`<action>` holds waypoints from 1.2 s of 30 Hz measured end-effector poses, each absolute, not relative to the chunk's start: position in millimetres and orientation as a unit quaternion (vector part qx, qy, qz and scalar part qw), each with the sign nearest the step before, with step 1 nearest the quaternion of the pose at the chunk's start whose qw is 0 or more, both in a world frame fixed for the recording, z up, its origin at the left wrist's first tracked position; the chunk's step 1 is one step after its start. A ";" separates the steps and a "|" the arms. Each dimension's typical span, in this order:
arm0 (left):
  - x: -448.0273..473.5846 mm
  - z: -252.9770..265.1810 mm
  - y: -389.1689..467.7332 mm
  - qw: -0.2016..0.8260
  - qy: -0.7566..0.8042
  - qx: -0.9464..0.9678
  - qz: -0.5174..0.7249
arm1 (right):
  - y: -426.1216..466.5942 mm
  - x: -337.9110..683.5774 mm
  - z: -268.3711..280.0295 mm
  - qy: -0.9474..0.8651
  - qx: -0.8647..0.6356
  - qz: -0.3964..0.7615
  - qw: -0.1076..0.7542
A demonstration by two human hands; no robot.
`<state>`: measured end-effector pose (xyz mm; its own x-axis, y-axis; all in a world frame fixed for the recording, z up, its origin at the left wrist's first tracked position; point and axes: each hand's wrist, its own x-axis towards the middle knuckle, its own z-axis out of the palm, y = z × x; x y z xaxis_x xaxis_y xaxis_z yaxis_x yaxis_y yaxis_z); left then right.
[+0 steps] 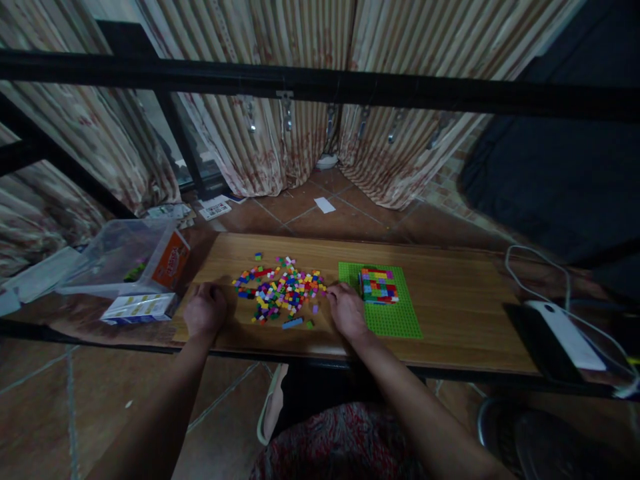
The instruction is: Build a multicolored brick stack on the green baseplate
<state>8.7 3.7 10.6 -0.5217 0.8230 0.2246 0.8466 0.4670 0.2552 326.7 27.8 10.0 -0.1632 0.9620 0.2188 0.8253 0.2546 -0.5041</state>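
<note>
Mid-frame, I have the right hand [347, 311] by the loose bricks [294, 291], the left hand [205, 311] left of them, curled; I can't tell whether either's fingers grip anything. Right of centre, a brick build [379, 287] sits on the green baseplate [395, 323].

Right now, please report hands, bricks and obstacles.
Left hand at left end of table. Right hand at right edge of loose bricks, grip unclear. Brick structure on baseplate; right hand between it and loose bricks.

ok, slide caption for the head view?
Right hand at loose bricks, left hand at left end of table, build on green baseplate.
</note>
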 end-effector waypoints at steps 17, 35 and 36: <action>5.5 9.4 4.8 0.041 -0.845 -0.503 -0.177 | -10.2 439.1 14.6 -0.665 -0.623 0.075 0.405; 5.4 9.6 4.5 0.054 -0.837 -0.516 -0.173 | 15.4 446.7 16.9 -0.625 -0.627 0.151 0.439; 5.7 9.9 4.5 0.056 -0.838 -0.516 -0.172 | 16.1 446.6 16.0 -0.615 -0.627 0.159 0.451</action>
<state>5.7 4.5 9.9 -0.4623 0.8444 0.2706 0.8827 0.4091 0.2312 446.6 16.1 16.0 0.1930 0.9148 0.3548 0.6277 0.1628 -0.7612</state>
